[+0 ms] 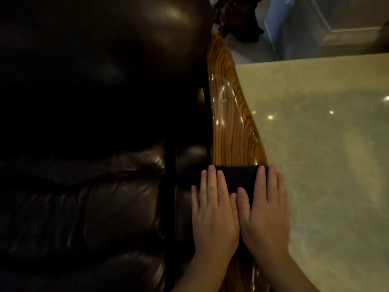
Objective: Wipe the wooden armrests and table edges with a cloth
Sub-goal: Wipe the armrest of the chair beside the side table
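A glossy wooden armrest (229,114) with bold grain runs away from me between a dark leather sofa and a pale table. A dark cloth (239,175) lies folded across the armrest near me. My left hand (213,213) and my right hand (266,216) press flat on the cloth side by side, fingers pointing forward and thumbs touching. Most of the cloth is hidden under my palms; only its far edge and middle show.
The dark brown leather sofa (94,144) fills the left, its cushion bulging against the armrest. A glossy beige stone tabletop (326,144) lies on the right. Beyond it are a dark carved wooden object (237,20) on the floor and a blue panel (277,22).
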`<state>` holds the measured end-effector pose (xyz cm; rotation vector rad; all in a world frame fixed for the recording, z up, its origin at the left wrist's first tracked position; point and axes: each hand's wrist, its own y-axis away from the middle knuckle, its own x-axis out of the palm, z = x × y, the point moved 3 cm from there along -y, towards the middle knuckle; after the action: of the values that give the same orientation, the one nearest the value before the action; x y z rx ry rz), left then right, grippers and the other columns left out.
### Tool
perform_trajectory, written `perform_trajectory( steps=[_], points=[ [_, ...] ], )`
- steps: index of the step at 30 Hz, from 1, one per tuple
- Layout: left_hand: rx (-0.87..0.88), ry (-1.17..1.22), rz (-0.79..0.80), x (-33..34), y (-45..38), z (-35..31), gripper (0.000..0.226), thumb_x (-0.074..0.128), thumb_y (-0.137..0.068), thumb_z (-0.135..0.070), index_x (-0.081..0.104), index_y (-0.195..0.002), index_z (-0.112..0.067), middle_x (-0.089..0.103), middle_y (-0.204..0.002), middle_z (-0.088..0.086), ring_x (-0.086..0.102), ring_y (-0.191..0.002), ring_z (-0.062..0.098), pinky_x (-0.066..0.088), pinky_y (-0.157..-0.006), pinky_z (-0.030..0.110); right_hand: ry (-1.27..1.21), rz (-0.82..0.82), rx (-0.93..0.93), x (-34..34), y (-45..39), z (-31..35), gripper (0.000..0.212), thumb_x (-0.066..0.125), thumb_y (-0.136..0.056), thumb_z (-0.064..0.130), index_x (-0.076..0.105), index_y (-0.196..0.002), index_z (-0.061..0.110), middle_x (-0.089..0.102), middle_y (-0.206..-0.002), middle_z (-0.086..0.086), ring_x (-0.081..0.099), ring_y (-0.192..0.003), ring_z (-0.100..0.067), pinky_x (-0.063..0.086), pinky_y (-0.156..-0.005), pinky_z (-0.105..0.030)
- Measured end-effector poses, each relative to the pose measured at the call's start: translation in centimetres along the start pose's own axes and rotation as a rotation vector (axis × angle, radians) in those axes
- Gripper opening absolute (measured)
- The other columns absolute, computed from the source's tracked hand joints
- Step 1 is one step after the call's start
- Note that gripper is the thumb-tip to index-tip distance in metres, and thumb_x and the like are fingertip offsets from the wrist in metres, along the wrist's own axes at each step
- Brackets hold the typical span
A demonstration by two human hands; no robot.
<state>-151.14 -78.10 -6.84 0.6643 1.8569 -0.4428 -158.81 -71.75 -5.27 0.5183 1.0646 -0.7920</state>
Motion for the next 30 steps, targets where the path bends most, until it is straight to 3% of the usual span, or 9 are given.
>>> perform_trajectory(
  steps=[3, 6, 9, 16, 23, 30],
  points=[
    [-0.011, 0.024, 0.004, -0.4, -2.8, -0.2, 0.056, 0.022, -0.101, -0.038, 0.014, -0.148, -0.008, 0.015, -0.158, 0.010, 0.016, -0.146, 0.022, 0.023, -0.114, 0.046, 0.028, 0.023, -0.032, -0.7, -3.1, 1.0, 0.069, 0.027, -0.096, 0.047, 0.023, -0.152, 0.006, 0.022, -0.160, -0.019, 0.017, -0.148, -0.035, 0.023, -0.118, -0.053],
    [-0.020, 0.096, 0.021, -0.5, -5.5, -0.4, 0.057, 0.016, -0.102, -0.041, -0.004, -0.148, -0.013, -0.005, -0.158, 0.003, 0.002, -0.147, 0.016, 0.012, -0.117, 0.040, 0.037, 0.072, -0.092, -0.9, -6.3, 1.7, 0.065, 0.031, -0.101, 0.044, 0.018, -0.154, 0.008, 0.016, -0.162, -0.016, 0.012, -0.150, -0.032, 0.020, -0.120, -0.049],
    [-0.059, 0.158, 0.040, -0.9, -8.5, -0.7, 0.059, 0.015, -0.102, -0.044, -0.012, -0.147, -0.017, -0.010, -0.160, 0.001, -0.006, -0.147, 0.013, 0.007, -0.119, 0.036, 0.008, 0.101, -0.125, -1.1, -9.7, 2.5, 0.065, 0.034, -0.101, 0.043, 0.014, -0.155, 0.011, 0.012, -0.164, -0.013, 0.009, -0.151, -0.028, 0.018, -0.121, -0.046],
    [-0.086, 0.211, 0.043, -1.6, -17.9, -1.2, 0.058, 0.012, -0.102, -0.042, -0.001, -0.152, -0.017, -0.005, -0.163, 0.002, -0.005, -0.148, 0.015, 0.010, -0.121, 0.042, -0.106, 0.178, -0.105, -0.4, -19.2, 4.3, 0.067, 0.030, -0.101, 0.045, 0.009, -0.155, 0.012, 0.010, -0.165, -0.009, 0.006, -0.151, -0.024, 0.013, -0.122, -0.044],
    [-0.084, 0.194, -0.032, -2.0, -24.2, -1.1, 0.058, 0.015, -0.102, -0.039, 0.003, -0.153, -0.014, 0.000, -0.163, 0.005, 0.000, -0.149, 0.019, 0.013, -0.118, 0.043, -0.185, 0.210, -0.096, 0.4, -25.9, 6.0, 0.063, 0.032, -0.101, 0.044, 0.023, -0.150, 0.006, 0.032, -0.154, -0.014, 0.028, -0.142, -0.031, 0.027, -0.115, -0.050],
    [-0.057, 0.158, -0.084, -2.4, -27.5, -1.3, 0.056, 0.018, -0.103, -0.036, 0.005, -0.153, -0.014, 0.000, -0.163, 0.006, 0.002, -0.149, 0.020, 0.014, -0.118, 0.042, -0.321, 0.261, -0.072, 1.1, -29.4, 6.6, 0.058, 0.031, -0.101, 0.043, 0.031, -0.145, 0.005, 0.038, -0.149, -0.017, 0.038, -0.136, -0.031, 0.032, -0.112, -0.052]
  ],
)
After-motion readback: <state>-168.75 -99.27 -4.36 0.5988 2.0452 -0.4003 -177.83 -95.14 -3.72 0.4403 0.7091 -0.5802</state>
